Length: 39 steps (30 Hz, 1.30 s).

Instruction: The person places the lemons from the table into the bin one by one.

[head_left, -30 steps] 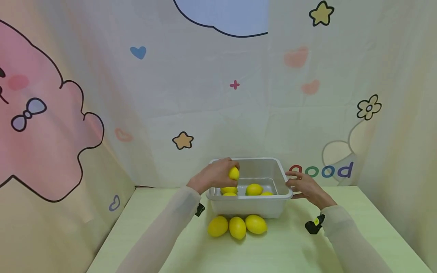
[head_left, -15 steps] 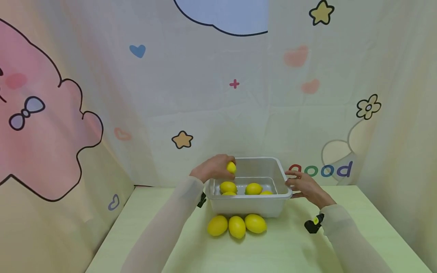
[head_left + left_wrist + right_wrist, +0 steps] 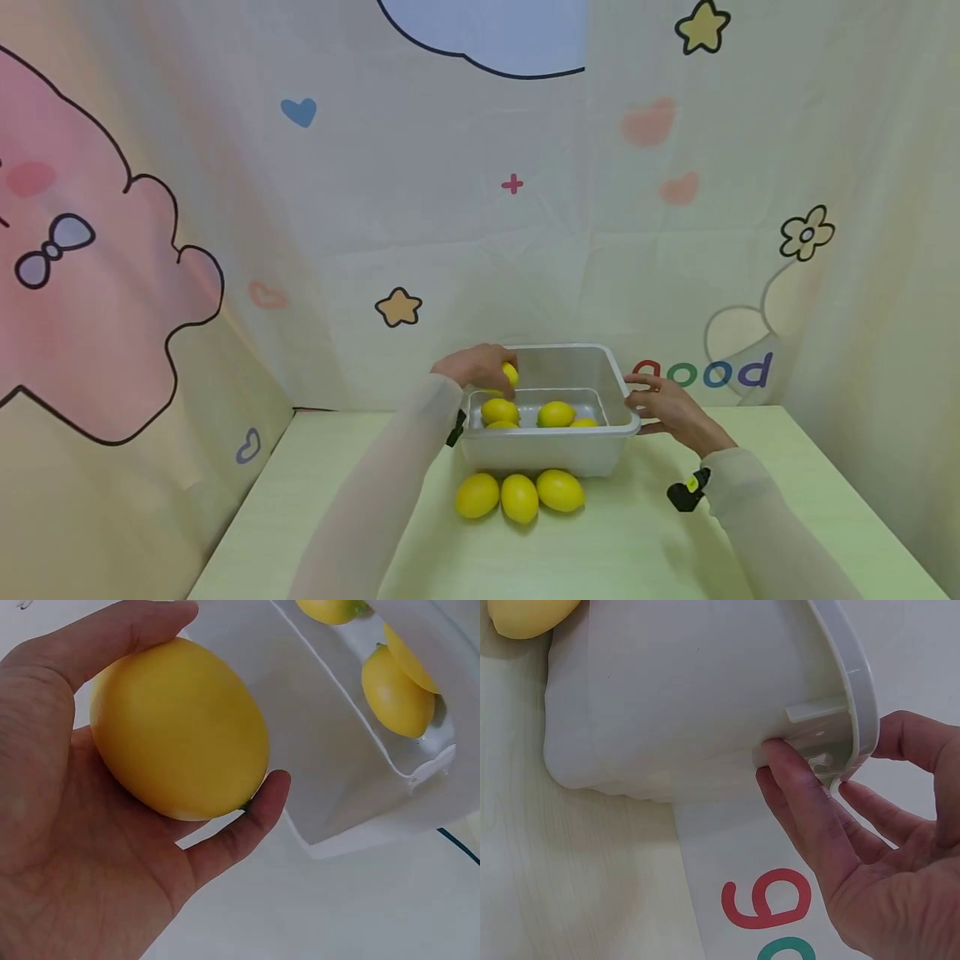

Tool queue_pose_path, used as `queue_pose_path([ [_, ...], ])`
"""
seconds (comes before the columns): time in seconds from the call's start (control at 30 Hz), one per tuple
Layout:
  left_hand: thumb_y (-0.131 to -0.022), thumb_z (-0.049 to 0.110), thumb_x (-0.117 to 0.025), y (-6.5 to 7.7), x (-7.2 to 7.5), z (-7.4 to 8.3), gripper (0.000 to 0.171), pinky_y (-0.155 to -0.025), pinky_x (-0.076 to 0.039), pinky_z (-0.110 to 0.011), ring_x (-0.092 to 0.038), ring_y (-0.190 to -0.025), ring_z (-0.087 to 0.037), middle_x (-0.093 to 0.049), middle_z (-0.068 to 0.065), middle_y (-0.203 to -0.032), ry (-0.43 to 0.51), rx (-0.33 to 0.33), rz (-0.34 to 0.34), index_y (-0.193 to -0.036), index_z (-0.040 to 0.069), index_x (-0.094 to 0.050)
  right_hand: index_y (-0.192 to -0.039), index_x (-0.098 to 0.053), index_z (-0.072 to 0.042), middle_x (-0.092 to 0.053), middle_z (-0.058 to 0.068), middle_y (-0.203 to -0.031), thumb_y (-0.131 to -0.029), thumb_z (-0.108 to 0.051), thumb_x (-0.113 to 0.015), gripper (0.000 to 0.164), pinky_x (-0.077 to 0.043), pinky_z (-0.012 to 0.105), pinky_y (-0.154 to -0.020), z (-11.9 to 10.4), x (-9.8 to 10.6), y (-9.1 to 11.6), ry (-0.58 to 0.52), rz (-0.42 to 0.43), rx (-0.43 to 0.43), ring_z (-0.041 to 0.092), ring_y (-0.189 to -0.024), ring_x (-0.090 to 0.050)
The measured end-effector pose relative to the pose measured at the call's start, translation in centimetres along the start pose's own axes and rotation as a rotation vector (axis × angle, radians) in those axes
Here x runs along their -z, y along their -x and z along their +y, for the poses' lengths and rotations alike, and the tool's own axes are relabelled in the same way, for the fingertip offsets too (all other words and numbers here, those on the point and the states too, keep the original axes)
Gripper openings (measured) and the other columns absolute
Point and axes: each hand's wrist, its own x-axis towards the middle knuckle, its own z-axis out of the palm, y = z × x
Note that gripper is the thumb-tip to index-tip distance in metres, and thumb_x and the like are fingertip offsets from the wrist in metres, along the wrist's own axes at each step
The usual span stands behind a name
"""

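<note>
In the head view, the left arm slants forward from the near edge toward the right, and the left hand [image 3: 476, 365] hangs over the left side of a white bin [image 3: 543, 454], its fingers curled round the held lemon [image 3: 511, 374]. The right arm slants forward toward the left, and the right hand [image 3: 667, 408] is at the bin's right rim, gripping it. Four lemons [image 3: 557, 414] can be made out inside the bin, two at its left and two farther right, the nearer ones partly hidden by the near wall. Three more lemons [image 3: 519, 498] lie in a row on the table [image 3: 615, 542], just on the near side of the bin. A printed cloth [image 3: 465, 208] hangs on the far side. In the left wrist view, the left hand pinches the held lemon between its digits, one along one side and a fingertip by the green-tipped end; three lemons show down in the bin, some cut off by the edge or the rim. In the right wrist view, the right hand pinches the bin's rim, with two fingers pressed against the outer wall below it; part of one lemon shows beside the bin, and two printed letters [image 3: 780, 898], one red and one green, stand near the hand.
</note>
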Motion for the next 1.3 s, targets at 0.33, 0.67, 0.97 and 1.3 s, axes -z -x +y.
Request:
queue_pose_path([
  [0.33,-0.074,0.032,-0.081,-1.2,-0.7,-1.1,0.055,-0.092,-0.052,-0.045,-0.055,-0.108,-0.024,-0.059,0.002,-0.127,0.149,0.138,-0.065,-0.125,0.026,-0.062,-0.150,-0.034,-0.005,-0.046,0.029,-0.143,-0.097,-0.019,-0.055,0.059,-0.060,0.043,-0.083,0.0,-0.1,-0.1,0.000,-0.003,0.002,0.044,-0.121,-0.058],
  [0.67,-0.073,0.034,-0.082,-2.3,-1.2,-1.9,0.051,-0.095,-0.050,-0.045,-0.053,-0.112,-0.023,-0.059,0.003,-0.131,0.097,0.154,-0.092,-0.121,0.031,-0.064,-0.150,-0.034,-0.004,-0.047,0.030,-0.142,-0.098,-0.020,-0.055,0.058,-0.060,0.043,-0.082,0.2,-0.2,-0.1,0.008,-0.003,0.013,0.032,-0.107,-0.066],
  [0.97,-0.075,0.033,-0.081,-2.8,-1.4,-2.1,0.036,-0.094,-0.049,-0.046,-0.054,-0.108,-0.022,-0.062,0.003,-0.122,0.026,0.140,-0.107,-0.108,0.031,-0.068,-0.150,-0.035,-0.005,-0.046,0.030,-0.143,-0.097,-0.020,-0.055,0.059,-0.060,0.043,-0.083,0.1,0.0,-0.2,0.010,0.000,0.016,0.045,-0.120,-0.058],
  [1.3,-0.078,0.031,-0.078,-2.8,-1.7,-1.9,0.035,-0.091,-0.050,-0.046,-0.056,-0.107,-0.023,-0.063,0.003,-0.124,0.011,0.122,-0.101,-0.112,0.030,-0.067,-0.150,-0.035,-0.005,-0.047,0.029,-0.143,-0.097,-0.021,-0.056,0.059,-0.060,0.042,-0.084,0.5,0.2,-0.2,0.004,0.007,-0.003,0.045,-0.120,-0.058],
])
